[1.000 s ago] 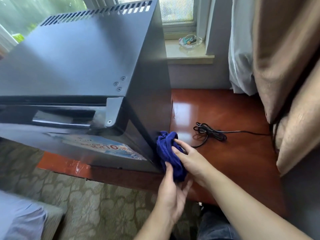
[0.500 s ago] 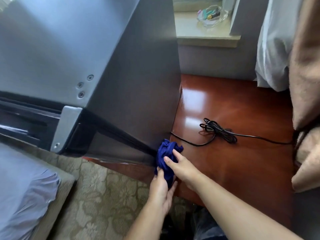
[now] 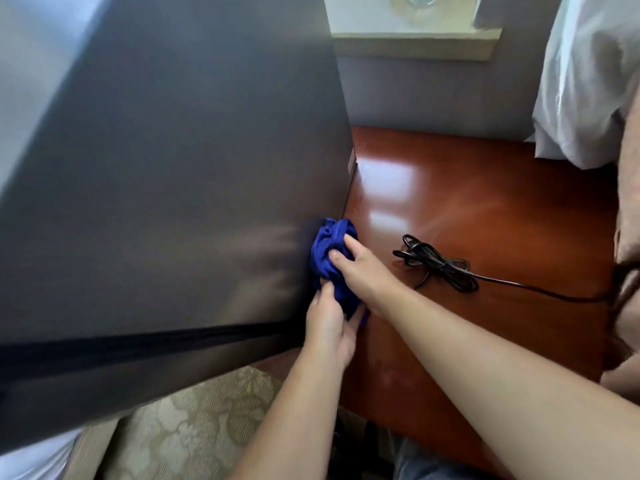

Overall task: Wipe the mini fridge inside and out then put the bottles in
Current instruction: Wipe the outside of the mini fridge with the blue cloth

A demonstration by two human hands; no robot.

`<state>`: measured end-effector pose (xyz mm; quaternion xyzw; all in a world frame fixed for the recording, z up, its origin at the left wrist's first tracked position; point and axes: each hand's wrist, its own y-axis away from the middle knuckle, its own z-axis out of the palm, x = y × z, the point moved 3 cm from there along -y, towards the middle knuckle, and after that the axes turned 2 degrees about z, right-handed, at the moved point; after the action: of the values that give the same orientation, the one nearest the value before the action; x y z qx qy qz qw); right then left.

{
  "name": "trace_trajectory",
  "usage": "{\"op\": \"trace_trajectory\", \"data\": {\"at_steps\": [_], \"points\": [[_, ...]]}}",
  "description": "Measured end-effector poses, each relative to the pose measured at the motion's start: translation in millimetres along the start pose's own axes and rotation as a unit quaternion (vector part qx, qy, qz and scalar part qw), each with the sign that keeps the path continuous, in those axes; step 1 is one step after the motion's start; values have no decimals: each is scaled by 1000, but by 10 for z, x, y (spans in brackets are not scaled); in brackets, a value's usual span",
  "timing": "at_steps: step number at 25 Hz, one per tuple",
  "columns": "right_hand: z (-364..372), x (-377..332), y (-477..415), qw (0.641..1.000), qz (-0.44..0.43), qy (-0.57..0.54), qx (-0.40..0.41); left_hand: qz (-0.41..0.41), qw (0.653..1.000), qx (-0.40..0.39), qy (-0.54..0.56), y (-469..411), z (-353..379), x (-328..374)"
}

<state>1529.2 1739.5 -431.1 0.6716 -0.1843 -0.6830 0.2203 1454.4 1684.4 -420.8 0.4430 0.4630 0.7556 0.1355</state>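
Head view, frame centre: the right hand point(image 3: 360, 268) curls over the top of the crumpled blue cloth point(image 3: 327, 251) and the left hand point(image 3: 330, 327) grips its lower end. They hold it against the side of the dark grey metal mini fridge point(image 3: 173, 168), near its bottom edge. To the right is the bare glossy red-brown wooden table point(image 3: 485, 334), with a coiled black cable point(image 3: 440, 265) nearby.

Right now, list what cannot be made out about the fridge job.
Head view only.
- Mini fridge: front and inside turned away; only a blurred side shows.
- Bottles: none in frame.
- Blue cloth: underside covered by left hand and right hand.
- Black cord: far end passes behind the curtain.
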Motion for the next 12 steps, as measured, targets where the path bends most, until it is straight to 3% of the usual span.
{"op": "trace_trajectory", "data": {"at_steps": [8, 12], "points": [[-564, -569, -875, 995, -56, 51, 64, 16, 999, -34, -7, -638, 1088, 304], [-721, -600, -1086, 994, -65, 68, 46, 20, 999, -25, 5, -789, 1241, 312]]}}
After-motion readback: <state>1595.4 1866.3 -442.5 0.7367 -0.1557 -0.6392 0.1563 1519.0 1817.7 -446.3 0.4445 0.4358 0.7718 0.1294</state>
